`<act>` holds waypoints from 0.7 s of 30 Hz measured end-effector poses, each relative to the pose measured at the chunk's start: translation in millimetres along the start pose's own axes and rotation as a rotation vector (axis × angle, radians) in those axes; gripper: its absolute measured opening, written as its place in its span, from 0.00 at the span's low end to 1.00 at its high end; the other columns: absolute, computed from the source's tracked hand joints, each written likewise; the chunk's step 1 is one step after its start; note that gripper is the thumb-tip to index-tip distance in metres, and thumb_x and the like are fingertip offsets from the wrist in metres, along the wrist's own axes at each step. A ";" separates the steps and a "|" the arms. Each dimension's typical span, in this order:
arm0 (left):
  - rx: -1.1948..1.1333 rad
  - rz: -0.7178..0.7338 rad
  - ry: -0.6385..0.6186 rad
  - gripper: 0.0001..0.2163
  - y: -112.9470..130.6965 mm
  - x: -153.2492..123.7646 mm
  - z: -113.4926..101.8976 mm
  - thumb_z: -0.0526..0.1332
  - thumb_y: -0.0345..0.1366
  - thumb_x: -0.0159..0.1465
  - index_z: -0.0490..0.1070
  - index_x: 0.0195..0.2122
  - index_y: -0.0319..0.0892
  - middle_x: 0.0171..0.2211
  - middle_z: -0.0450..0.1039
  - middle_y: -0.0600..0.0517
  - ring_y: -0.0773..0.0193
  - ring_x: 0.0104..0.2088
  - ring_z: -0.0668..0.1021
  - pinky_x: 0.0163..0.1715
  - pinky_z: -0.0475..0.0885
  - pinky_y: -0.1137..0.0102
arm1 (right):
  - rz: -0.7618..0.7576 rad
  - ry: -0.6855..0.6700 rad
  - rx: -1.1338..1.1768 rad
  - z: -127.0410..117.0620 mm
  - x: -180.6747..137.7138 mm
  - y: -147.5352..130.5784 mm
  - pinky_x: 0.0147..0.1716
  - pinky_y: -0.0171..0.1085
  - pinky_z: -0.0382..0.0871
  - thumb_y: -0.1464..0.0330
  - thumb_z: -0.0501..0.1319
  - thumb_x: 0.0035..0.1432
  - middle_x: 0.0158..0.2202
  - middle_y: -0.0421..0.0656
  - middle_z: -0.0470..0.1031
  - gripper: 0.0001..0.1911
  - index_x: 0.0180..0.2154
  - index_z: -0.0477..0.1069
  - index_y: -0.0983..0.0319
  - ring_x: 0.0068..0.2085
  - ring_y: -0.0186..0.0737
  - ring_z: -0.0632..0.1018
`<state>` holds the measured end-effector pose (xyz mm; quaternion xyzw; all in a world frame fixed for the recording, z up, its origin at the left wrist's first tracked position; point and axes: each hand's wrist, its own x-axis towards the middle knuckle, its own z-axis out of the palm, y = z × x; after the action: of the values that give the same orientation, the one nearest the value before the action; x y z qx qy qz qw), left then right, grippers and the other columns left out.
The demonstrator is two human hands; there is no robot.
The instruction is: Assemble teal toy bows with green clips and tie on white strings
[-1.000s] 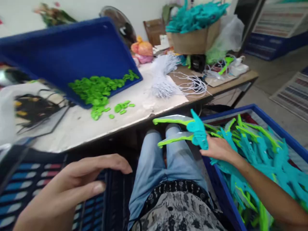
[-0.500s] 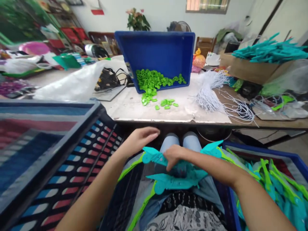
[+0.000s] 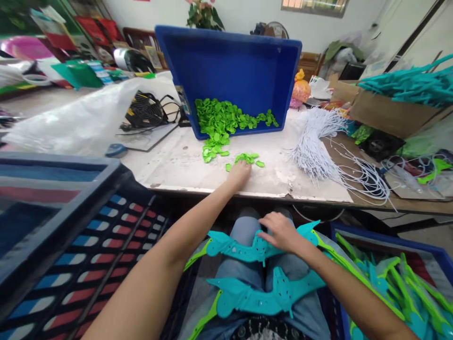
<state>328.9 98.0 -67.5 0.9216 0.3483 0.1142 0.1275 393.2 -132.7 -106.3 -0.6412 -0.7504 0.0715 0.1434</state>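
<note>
My left hand (image 3: pixel 239 173) reaches forward onto the table (image 3: pixel 184 163), its fingers curled down on a small heap of loose green plastic pieces (image 3: pixel 247 158); what they pinch is hidden. My right hand (image 3: pixel 280 231) rests on my lap, fingers pressed on the upper of two teal plastic toy parts (image 3: pixel 244 248) with green tips. The second teal part (image 3: pixel 262 295) lies lower across my thighs. A tilted blue bin (image 3: pixel 230 75) spills more green pieces (image 3: pixel 219 120) just beyond my left hand.
A bundle of white strings (image 3: pixel 318 146) lies right of the green pieces. A blue crate of teal and green parts (image 3: pixel 396 278) stands at my right, a woven-lined crate (image 3: pixel 63 245) at my left. A cardboard box of teal parts (image 3: pixel 389 111) sits at the far right.
My left hand has left my lap and stretched out to the green pieces on the table. The two teal parts now lie across my lap under my right hand.
</note>
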 end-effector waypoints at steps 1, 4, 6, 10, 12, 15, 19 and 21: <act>-0.064 -0.029 0.007 0.11 2.8 -4.0 1.3 0.53 0.24 0.63 0.73 0.41 0.32 0.45 0.74 0.36 0.50 0.51 0.73 0.50 0.68 0.58 | 0.035 0.120 0.025 -3.6 -3.0 9.7 0.42 0.45 0.70 0.62 0.57 0.63 0.40 0.50 0.76 0.15 0.46 0.72 0.63 0.42 0.47 0.75; -0.645 -0.234 -0.045 0.09 18.7 -32.3 7.4 0.60 0.31 0.61 0.74 0.40 0.34 0.35 0.77 0.43 0.57 0.37 0.79 0.41 0.73 0.64 | 0.105 0.470 0.062 -14.7 -1.8 29.2 0.46 0.46 0.71 0.65 0.54 0.65 0.43 0.51 0.75 0.15 0.50 0.70 0.63 0.45 0.47 0.74; -1.145 -0.390 -0.164 0.10 32.8 -60.9 12.3 0.66 0.34 0.56 0.74 0.38 0.35 0.30 0.77 0.47 0.62 0.30 0.79 0.34 0.74 0.67 | 0.087 0.561 0.048 -22.1 4.3 32.3 0.50 0.49 0.69 0.63 0.56 0.64 0.48 0.53 0.72 0.19 0.54 0.68 0.63 0.50 0.49 0.72; -1.516 -0.559 -0.303 0.11 55.8 -109.5 19.6 0.70 0.31 0.48 0.74 0.32 0.35 0.26 0.74 0.51 0.67 0.26 0.77 0.31 0.74 0.70 | -0.033 0.417 0.037 -28.7 10.3 21.9 0.46 0.48 0.71 0.65 0.57 0.63 0.43 0.51 0.74 0.14 0.47 0.73 0.63 0.45 0.49 0.73; -1.546 -0.615 -0.307 0.10 61.5 -122.3 23.1 0.69 0.30 0.48 0.73 0.31 0.35 0.26 0.74 0.52 0.68 0.26 0.76 0.33 0.75 0.70 | -0.055 0.336 0.052 -27.3 5.5 15.5 0.45 0.48 0.72 0.66 0.58 0.62 0.42 0.51 0.75 0.12 0.44 0.75 0.63 0.44 0.48 0.72; -1.498 -0.570 -0.326 0.11 65.3 -138.9 31.9 0.66 0.32 0.53 0.73 0.37 0.34 0.31 0.76 0.49 0.64 0.31 0.78 0.39 0.75 0.64 | -0.029 0.315 0.137 -22.0 -10.2 12.3 0.45 0.48 0.72 0.66 0.59 0.61 0.43 0.51 0.75 0.11 0.43 0.76 0.63 0.44 0.48 0.73; -0.951 -0.126 -0.193 0.23 65.4 -184.6 56.5 0.60 0.29 0.56 0.66 0.55 0.37 0.53 0.70 0.39 0.51 0.55 0.71 0.55 0.66 0.52 | 0.211 0.441 0.430 -8.6 -48.3 16.0 0.42 0.43 0.74 0.63 0.62 0.58 0.42 0.46 0.76 0.11 0.41 0.77 0.59 0.42 0.43 0.76; -0.536 0.086 -0.152 0.27 61.9 -211.3 73.8 0.58 0.25 0.55 0.64 0.58 0.37 0.61 0.61 0.36 0.45 0.62 0.62 0.60 0.59 0.49 | 0.320 0.425 0.597 2.0 -75.6 13.7 0.38 0.40 0.76 0.60 0.64 0.57 0.41 0.46 0.77 0.12 0.40 0.77 0.59 0.40 0.42 0.78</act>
<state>234.5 -100.2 -143.2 0.8748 0.2560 0.1382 0.3874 415.8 -204.5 -121.5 -0.6807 -0.5408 0.1738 0.4626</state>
